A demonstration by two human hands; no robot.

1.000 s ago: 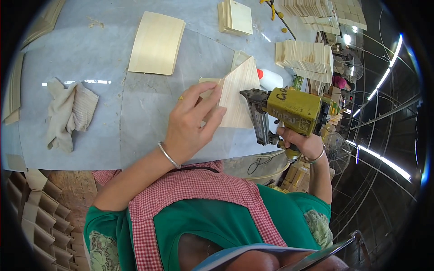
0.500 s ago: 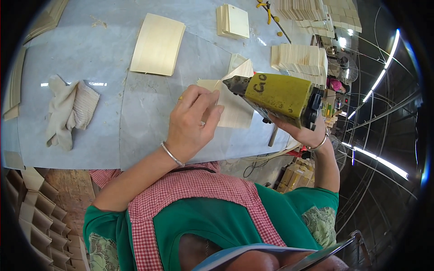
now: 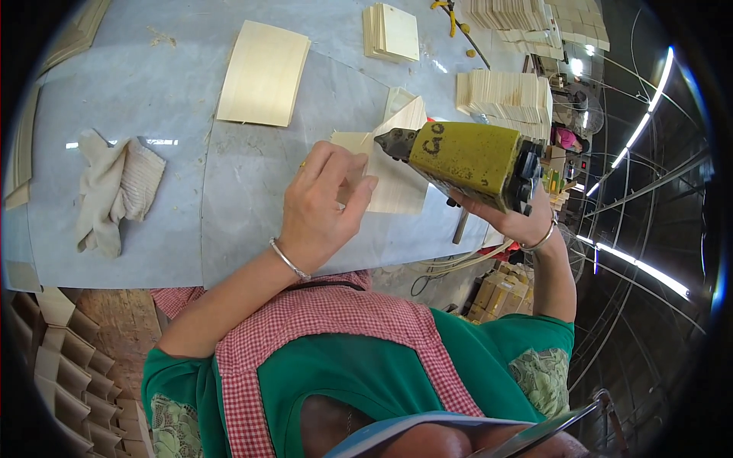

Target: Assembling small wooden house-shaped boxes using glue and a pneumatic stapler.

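My right hand (image 3: pixel 510 221) grips a worn yellow-green pneumatic nail gun (image 3: pixel 466 160) with a dark nose pointing left. The nose is at the upper left corner of several thin pale wooden panels (image 3: pixel 398 187), which meet at angles in front of me. My left hand (image 3: pixel 324 195) is at their left edge, its fingers curled and its thumb tip against the wood. Part of the wood behind those fingers is hidden. A bracelet is on each wrist, and the left hand wears a ring.
A short pile of wooden sheets (image 3: pixel 263 72) lies beyond my left hand, and a smaller stack (image 3: pixel 391 32) farther back. Tall stacks of panels (image 3: pixel 504 95) stand at the right. A pale work glove (image 3: pixel 114 187) lies at the left. Yellow-handled pliers (image 3: pixel 450 15) rest far back. Hoses (image 3: pixel 466 263) hang at the table's near edge.
The nail gun and my right hand have shifted very slightly, with the nose staying at the panels' corner. My left hand has barely moved.
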